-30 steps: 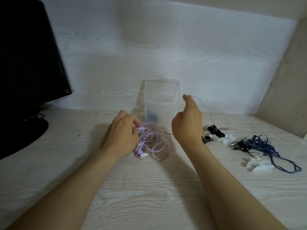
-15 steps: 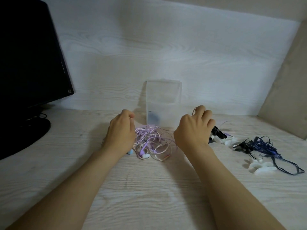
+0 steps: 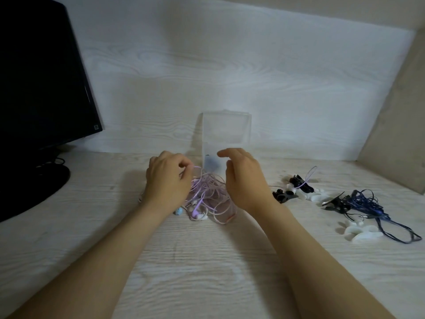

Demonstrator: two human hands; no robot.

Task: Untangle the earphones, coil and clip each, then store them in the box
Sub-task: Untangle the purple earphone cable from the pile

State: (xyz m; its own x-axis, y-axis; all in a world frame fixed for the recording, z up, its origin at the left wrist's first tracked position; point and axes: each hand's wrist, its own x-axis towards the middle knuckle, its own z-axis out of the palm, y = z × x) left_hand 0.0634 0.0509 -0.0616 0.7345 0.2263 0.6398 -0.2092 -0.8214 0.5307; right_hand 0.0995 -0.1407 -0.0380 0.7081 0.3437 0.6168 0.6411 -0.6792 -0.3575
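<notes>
The lilac tangle (image 3: 208,196) lies on the worktop (image 3: 207,261) between the hands, just in front of the clear box (image 3: 226,132); the left hand (image 3: 167,180) has its fingers curled, pinching a loop at the tangle's top; the right hand (image 3: 246,178) is at its right edge, fingers loosely spread, holding nothing; blue earphones (image 3: 368,203) and clips (image 3: 284,195) lie to the right; a monitor (image 3: 34,77) stands far left.

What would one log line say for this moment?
left hand: pinches pink cords | right hand: open, over them | box: upright behind
</notes>
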